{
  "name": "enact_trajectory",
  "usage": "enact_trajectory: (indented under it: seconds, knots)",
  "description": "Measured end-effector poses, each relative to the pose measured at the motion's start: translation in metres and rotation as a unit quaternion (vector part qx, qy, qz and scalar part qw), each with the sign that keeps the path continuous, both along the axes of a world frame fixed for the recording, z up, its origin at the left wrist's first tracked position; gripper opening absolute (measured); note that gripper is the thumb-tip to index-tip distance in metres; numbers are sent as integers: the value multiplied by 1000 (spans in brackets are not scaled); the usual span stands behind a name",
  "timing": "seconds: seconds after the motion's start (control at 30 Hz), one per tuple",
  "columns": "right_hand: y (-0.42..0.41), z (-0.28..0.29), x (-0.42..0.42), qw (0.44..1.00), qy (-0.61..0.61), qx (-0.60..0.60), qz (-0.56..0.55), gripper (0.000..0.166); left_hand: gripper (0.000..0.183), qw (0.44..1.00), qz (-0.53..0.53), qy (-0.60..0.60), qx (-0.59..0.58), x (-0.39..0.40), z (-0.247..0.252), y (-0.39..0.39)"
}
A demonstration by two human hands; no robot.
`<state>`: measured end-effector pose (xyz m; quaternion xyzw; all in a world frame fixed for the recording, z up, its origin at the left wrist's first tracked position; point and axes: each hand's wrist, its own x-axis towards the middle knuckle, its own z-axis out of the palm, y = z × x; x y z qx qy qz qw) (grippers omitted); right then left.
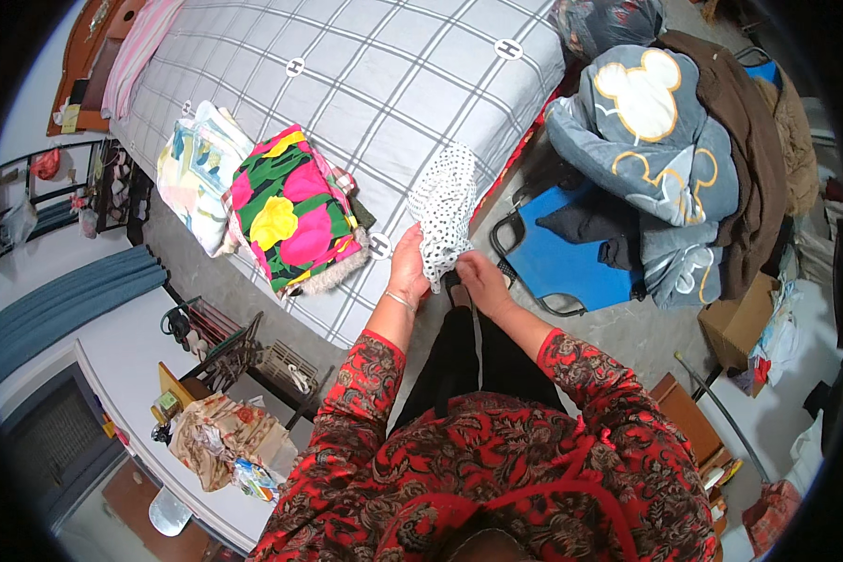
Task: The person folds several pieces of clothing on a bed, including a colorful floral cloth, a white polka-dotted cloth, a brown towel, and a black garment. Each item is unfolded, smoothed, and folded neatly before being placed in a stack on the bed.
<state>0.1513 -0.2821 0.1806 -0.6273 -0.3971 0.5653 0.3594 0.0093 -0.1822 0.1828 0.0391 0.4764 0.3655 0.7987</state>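
A white cloth with black polka dots hangs bunched at the near edge of the bed, its far end lying on the sheet. My left hand grips its near left side. At its lower right edge is my right hand, fingers curled against the fabric; what they pinch is partly hidden. Left of the cloth, a folded floral textile in pink, green and yellow rests on the bed. Beside that lies a folded pale patterned cloth. The bed wears a grey checked sheet.
On the right stands a blue folding chair or cot with dark clothing on it. Grey cartoon-print bedding and a brown blanket are heaped behind. A cardboard box sits lower right. Shelves and a wire rack stand left.
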Motion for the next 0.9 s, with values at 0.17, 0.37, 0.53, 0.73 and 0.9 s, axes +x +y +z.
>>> enact_trajectory:
  seconds: [0.17, 0.37, 0.53, 0.73, 0.9]
  knots:
    - [-17, -18, 9, 989, -126, 16, -78, 64, 30, 991, 26, -129, 3, -2, 61, -16]
    - [3, 20, 36, 979, 141, -34, -145, 27, 32, 986, 18, -163, -7, -18, 105, -32]
    - [10, 104, 80, 961, 209, 36, -175, 30, 35, 994, 50, -38, 87, -49, 106, -34]
    - [10, 178, 115, 939, 147, 124, -287, 30, 34, 983, 91, -16, 157, -84, 118, -42]
    - [0, 206, 128, 890, 291, 131, -326, 25, 30, 980, 63, 13, 190, -90, 143, -49]
